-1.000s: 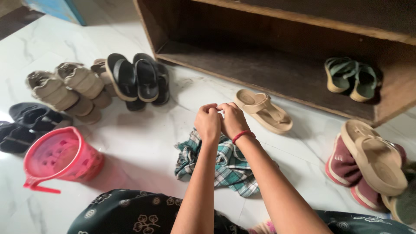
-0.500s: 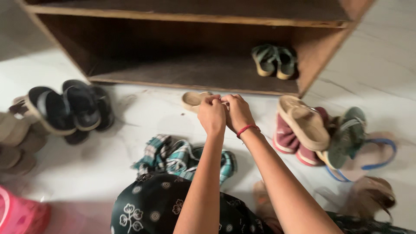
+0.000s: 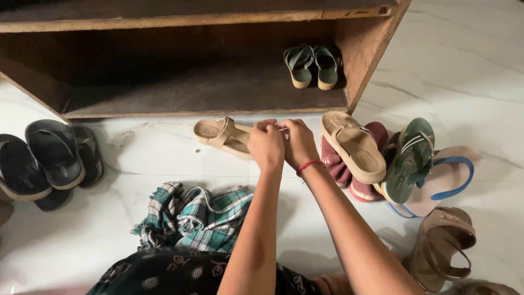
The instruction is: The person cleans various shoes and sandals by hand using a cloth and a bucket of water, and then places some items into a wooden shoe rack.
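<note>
Left hand (image 3: 266, 146) and right hand (image 3: 297, 143) curled together, fingertips pinching something too small to identify, above beige sandal (image 3: 222, 135) at 12 o'clock of checked cloth (image 3: 191, 218); possibly dropped onto floor (image 3: 136, 158).

A white marble floor (image 3: 464, 65) with thin grey lines was seen across most of the frame. A low brown wooden shelf (image 3: 185, 93) was set on it along the top, open at the front and dark inside. Soft light was spread over the floor, brightest at the upper right. No walls or windows were shown.
</note>
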